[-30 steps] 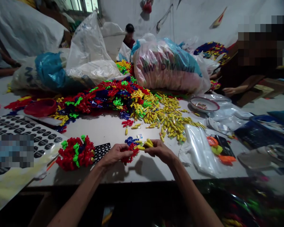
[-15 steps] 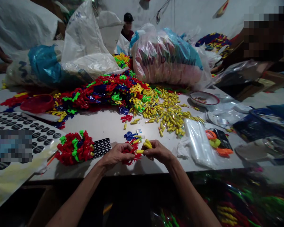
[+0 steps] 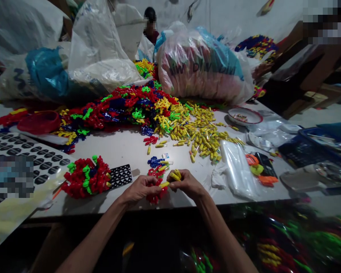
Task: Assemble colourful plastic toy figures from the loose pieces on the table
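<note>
Glossy red plastic toy cluster [image 3: 155,193] pinched in my left hand [image 3: 140,189]; right hand [image 3: 186,184], touching it, grips small yellow plastic pegs [image 3: 174,176].

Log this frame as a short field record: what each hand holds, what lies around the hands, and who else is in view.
left hand: grips a red plastic cluster
right hand: holds small yellow pieces, one touching the red cluster
near left: bundle of red and green pieces beside a black grid
behind: mixed coloured pile, loose yellow pieces
right: clear bags, dish
others: person behind the sacks
</note>
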The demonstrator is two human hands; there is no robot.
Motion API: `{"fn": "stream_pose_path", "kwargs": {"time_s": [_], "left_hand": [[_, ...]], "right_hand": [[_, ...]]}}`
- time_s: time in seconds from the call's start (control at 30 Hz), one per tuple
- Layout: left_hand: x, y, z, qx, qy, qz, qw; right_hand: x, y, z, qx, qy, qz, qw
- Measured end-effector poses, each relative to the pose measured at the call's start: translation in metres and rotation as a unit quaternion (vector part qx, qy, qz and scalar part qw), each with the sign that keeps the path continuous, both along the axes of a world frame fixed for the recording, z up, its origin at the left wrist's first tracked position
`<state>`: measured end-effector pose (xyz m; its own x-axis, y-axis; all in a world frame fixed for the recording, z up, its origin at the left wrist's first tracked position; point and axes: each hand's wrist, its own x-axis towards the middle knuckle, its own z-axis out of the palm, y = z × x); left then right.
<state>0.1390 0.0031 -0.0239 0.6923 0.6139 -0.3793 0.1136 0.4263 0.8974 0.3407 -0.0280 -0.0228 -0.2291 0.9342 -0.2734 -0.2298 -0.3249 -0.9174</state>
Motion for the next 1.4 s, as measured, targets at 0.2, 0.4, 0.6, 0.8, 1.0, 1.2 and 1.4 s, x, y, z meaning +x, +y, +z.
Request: {"fn": "stream_pose_path", "kwargs": {"time_s": [0.2,0.4,0.6,0.8,1.0,1.2,1.4], "left_hand": [[0.005,0.011,0.002,0.110,0.067,-0.029,0.991],[0.018,0.034,0.007,0.251,0.187,-0.018,0.950],[0.020,0.058,0.010,0.234,0.143,0.045,0.961],[0.015,0.060,-0.006,0.069,0.017,0.243,0.967],[0.008,0.033,0.002,-0.135,-0.065,0.221,0.964],[0.016,0.021,0.006,-0.065,-0.043,0.279,0.957],[0.007,0.016,0.015,-0.091,-0.067,0.302,0.947]], "right_hand": [[-0.001,0.002,0.012,0.045,-0.101,0.010,0.994],[0.006,0.020,0.010,0.041,-0.140,-0.025,0.989],[0.018,0.051,0.013,0.059,-0.177,-0.024,0.982],[0.019,0.044,0.003,0.107,-0.297,-0.139,0.938],[0.011,-0.002,-0.019,0.134,-0.534,-0.116,0.827],[0.003,0.010,-0.026,0.065,-0.639,-0.131,0.755],[0.007,0.000,-0.013,0.028,-0.391,-0.193,0.900]]}}
